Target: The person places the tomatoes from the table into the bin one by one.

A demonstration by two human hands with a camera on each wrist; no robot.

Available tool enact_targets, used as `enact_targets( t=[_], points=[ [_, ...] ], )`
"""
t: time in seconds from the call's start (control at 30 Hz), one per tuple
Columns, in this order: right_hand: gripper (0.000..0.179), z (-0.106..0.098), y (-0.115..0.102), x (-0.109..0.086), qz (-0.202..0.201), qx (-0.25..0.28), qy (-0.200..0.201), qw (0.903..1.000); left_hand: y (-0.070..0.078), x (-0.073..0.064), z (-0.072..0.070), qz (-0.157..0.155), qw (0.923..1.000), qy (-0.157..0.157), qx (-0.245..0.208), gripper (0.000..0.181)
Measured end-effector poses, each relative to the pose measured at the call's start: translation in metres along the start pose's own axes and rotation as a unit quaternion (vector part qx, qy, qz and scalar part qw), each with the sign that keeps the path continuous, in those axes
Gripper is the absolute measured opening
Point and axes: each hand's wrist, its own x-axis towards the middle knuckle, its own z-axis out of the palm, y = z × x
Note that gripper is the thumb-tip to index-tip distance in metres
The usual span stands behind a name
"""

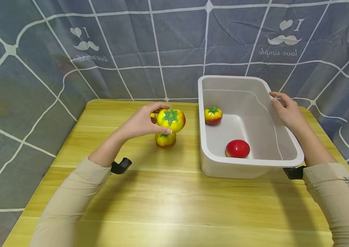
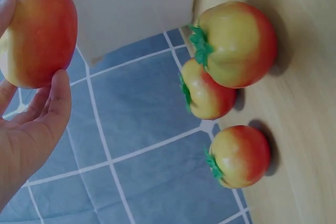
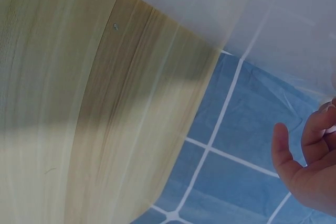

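A yellow-and-red toy tomato [image 1: 170, 120] with a green star-shaped calyx is pinched between the thumb and fingers of my left hand [image 1: 145, 121], lifted above the table. The left wrist view shows this tomato [image 2: 44, 35] side-on. Under it, on the wood, sits another tomato [image 1: 165, 139]; in the left wrist view three stand together, the largest tomato [image 2: 239, 44] foremost. My right hand [image 1: 290, 111] holds the right rim of a light grey plastic bin [image 1: 248, 164]. Inside lie a yellow-and-red tomato [image 1: 213, 116] and a plain red, rounded piece [image 1: 237, 149].
The bin stands on the right half of a wooden table [image 1: 162, 206]. A blue-grey curtain [image 1: 180, 41] with white lines hangs behind and along both sides. Black wrist mounts [image 1: 121, 166] jut out below both wrists.
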Motion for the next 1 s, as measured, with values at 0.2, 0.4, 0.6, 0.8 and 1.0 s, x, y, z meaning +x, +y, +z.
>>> enact_targets(
  t=[0.2, 0.4, 0.6, 0.8, 1.0],
  points=[
    [0.051, -0.001, 0.0, -0.001, -0.002, -0.002, 0.008, 1.0, 0.007, 0.006, -0.001, 0.007, 0.9999, 0.001, 0.011, 0.07],
    [0.051, -0.001, -0.001, -0.001, -0.001, 0.001, 0.005, 1.0, 0.016, 0.015, -0.001, 0.005, 0.9999, 0.009, -0.01, 0.069],
    [0.052, 0.0, 0.0, -0.001, 0.0, -0.002, 0.003, 1.0, 0.026, 0.024, 0.0, -0.009, 0.9996, 0.028, -0.002, 0.068],
    [0.051, 0.0, 0.0, -0.001, -0.001, 0.0, 0.006, 1.0, 0.033, 0.035, 0.005, -0.014, 0.9995, 0.029, -0.003, 0.069],
    [0.052, 0.0, -0.001, -0.001, 0.004, 0.005, 0.0, 1.0, 0.041, 0.048, 0.013, -0.003, 0.9994, 0.031, -0.015, 0.069]
  ],
)
